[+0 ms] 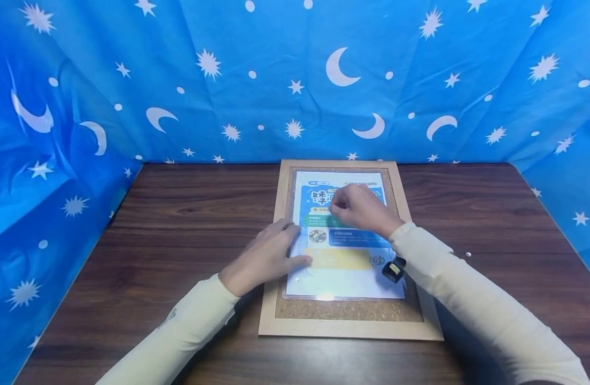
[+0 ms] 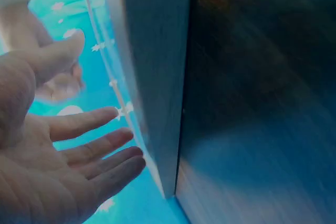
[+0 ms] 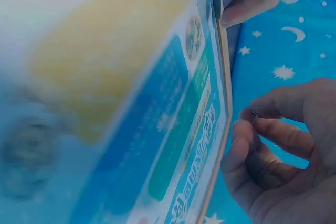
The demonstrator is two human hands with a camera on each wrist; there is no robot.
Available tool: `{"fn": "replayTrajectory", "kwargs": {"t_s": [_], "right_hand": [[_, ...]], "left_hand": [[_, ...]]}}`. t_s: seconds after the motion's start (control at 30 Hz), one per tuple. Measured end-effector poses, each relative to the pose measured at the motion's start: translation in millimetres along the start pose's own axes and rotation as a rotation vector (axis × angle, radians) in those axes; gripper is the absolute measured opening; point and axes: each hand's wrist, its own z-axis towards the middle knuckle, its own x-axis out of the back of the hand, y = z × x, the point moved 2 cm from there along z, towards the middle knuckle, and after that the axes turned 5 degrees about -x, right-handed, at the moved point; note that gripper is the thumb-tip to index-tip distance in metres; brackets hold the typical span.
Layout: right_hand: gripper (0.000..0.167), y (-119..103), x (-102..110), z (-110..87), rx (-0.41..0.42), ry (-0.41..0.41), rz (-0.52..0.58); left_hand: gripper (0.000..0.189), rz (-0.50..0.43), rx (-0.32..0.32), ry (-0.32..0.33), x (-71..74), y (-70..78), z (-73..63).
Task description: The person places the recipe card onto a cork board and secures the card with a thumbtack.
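A wood-framed corkboard (image 1: 350,328) lies flat, bearing a printed poster (image 1: 345,283) under a shiny clear cover. My left hand (image 1: 268,252) reaches over the board's left side, its fingers extended at the poster's left edge and the thumb along its lower part. Over the upper half of the poster, my right hand (image 1: 366,209) pinches a small metal pin (image 3: 255,117) between thumb and fingertips; most of the pin is hidden by the fingers. A tiny white dot (image 1: 297,279) shows near the poster's lower left corner.
The board rests on a dark wood-grain table (image 1: 199,198). To its right a small white-headed piece (image 1: 468,254) lies on the tabletop. Blue cloth (image 1: 276,59) with moons and stars hangs behind the table and along both sides.
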Motion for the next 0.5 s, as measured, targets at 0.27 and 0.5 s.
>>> {"fn": "replayTrajectory", "kwargs": {"t_s": [0.27, 0.5], "right_hand": [[0.015, -2.2, -8.3, 54.4, -0.051, -0.019, 0.122], [0.012, -4.7, -14.3, 89.6, -0.178, -0.023, 0.336]], "left_hand": [[0.094, 0.072, -0.132, -0.161, -12.0, 3.0, 8.1], [0.093, 0.098, -0.134, -0.182, -13.5, 6.2, 6.8]]}}
